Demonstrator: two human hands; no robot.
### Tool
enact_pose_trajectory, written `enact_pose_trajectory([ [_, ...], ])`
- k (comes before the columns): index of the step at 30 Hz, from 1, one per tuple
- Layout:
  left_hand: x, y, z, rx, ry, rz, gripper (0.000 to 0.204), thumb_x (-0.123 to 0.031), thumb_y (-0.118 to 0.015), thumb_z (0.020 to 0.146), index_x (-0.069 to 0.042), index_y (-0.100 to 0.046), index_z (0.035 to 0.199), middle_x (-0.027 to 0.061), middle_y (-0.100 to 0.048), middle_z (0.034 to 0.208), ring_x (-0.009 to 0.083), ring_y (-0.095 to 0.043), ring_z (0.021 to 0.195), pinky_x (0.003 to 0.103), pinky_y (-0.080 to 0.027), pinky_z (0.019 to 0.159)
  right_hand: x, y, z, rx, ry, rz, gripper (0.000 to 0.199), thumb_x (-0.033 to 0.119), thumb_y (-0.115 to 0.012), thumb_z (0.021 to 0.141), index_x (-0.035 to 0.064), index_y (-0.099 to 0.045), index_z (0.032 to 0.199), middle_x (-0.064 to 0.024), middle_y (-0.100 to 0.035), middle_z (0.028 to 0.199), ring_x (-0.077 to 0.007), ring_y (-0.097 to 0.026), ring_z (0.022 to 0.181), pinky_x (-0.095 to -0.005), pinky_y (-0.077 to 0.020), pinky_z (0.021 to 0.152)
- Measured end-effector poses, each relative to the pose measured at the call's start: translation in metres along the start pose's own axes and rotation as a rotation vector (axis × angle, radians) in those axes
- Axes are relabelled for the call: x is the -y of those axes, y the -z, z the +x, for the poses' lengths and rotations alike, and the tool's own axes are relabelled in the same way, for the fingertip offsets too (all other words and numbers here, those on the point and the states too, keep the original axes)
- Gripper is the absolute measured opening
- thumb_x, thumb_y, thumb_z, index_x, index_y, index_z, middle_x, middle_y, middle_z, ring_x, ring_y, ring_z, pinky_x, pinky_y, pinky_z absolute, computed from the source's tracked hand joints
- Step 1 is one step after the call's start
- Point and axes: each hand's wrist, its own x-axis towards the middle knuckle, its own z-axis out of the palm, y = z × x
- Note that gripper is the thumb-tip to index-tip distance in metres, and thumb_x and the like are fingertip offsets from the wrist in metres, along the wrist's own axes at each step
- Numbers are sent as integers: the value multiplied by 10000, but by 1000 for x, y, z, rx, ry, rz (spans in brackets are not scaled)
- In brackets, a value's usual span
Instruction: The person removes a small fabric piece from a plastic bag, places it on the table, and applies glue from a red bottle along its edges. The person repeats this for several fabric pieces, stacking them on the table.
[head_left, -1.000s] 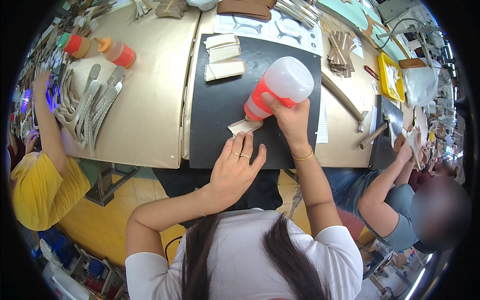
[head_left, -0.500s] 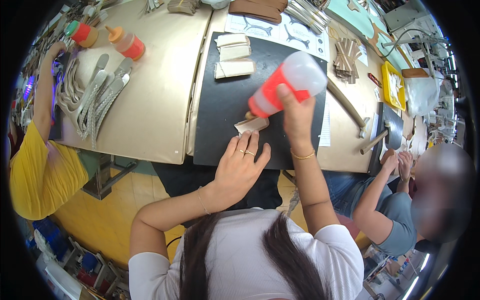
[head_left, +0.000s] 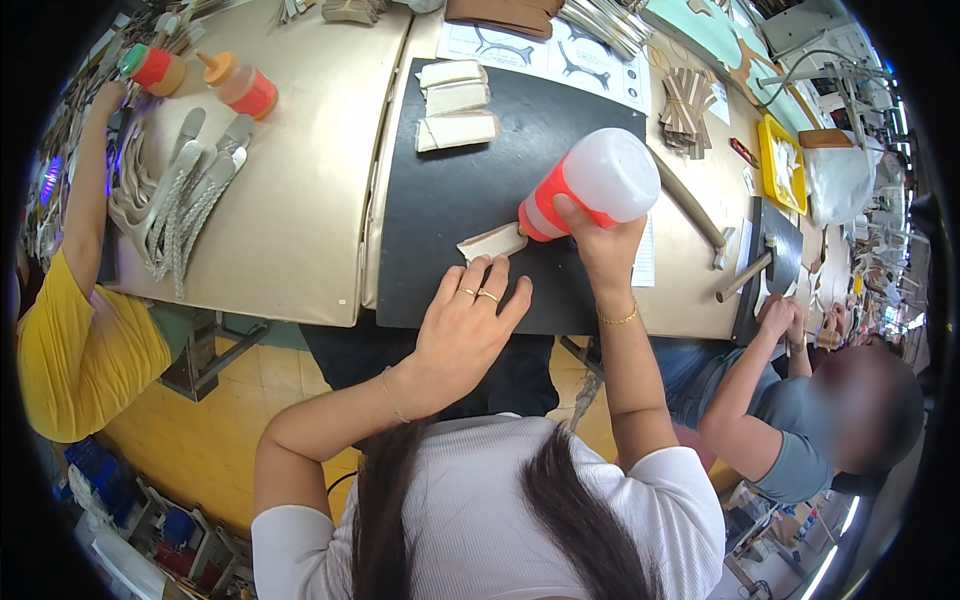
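My right hand (head_left: 603,245) grips a translucent squeeze bottle (head_left: 590,182) with an orange cap, tipped so its nozzle touches a small beige leather piece (head_left: 491,242) on the black mat (head_left: 440,200). My left hand (head_left: 465,325) lies flat with fingers spread, its fingertips pressing the near edge of that piece. Two rings show on that hand, and a thin bracelet circles my right wrist.
Stacked beige pieces (head_left: 455,103) lie at the mat's far end. Two orange squeeze bottles (head_left: 240,85) and a fan of grey straps (head_left: 175,205) sit at left beside a person in yellow (head_left: 75,340). Another person (head_left: 800,420) works at right near a hammer (head_left: 745,278) and yellow tray (head_left: 782,165).
The view has shifted and the bottle and both hands sit further right in it. The nozzle has come down to the beige piece; my left hand stays on the piece.
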Motion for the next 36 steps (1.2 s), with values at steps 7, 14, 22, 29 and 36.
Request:
enact_pose_trajectory([
  [7,7,5,5,-22,12,-127,417,-129,-729,788,-66,-605,1182,153,-552,1208,306,-516,1122,452,-420,965,-4,11,-21,-105,-26,150,489,181,-870,759,-28,-624,1127,-92,-688,1039,-171,-658,937,-317,-531,836],
  [14,49,15,25,-185,223,-328,194,-88,-724,803,-62,-676,990,86,-567,942,285,-542,916,395,-409,828,-12,14,-34,-249,-31,242,504,179,-850,789,-6,-583,1174,-77,-634,1079,-174,-617,981,-328,-506,880],
  [22,65,14,35,25,351,-340,219,-149,-761,798,-87,-680,992,71,-557,988,272,-511,1001,383,-375,891,-22,6,-56,-297,-44,206,533,195,-856,784,2,-585,1200,-83,-637,1114,-179,-613,1005,-332,-497,901],
  [29,66,15,36,49,347,-335,229,-137,-761,797,-94,-671,1003,67,-561,1002,273,-510,1013,386,-374,892,-22,-7,-72,-296,-34,267,567,196,-856,782,1,-569,1231,-85,-635,1131,-185,-615,1034,-330,-498,929],
  [36,67,14,35,39,337,-330,219,-139,-757,797,-95,-672,994,68,-564,994,273,-515,996,384,-379,886,-16,-24,-88,-213,-94,300,612,168,-881,748,8,-557,1242,-86,-624,1161,-180,-612,1048,-330,-514,915],
])
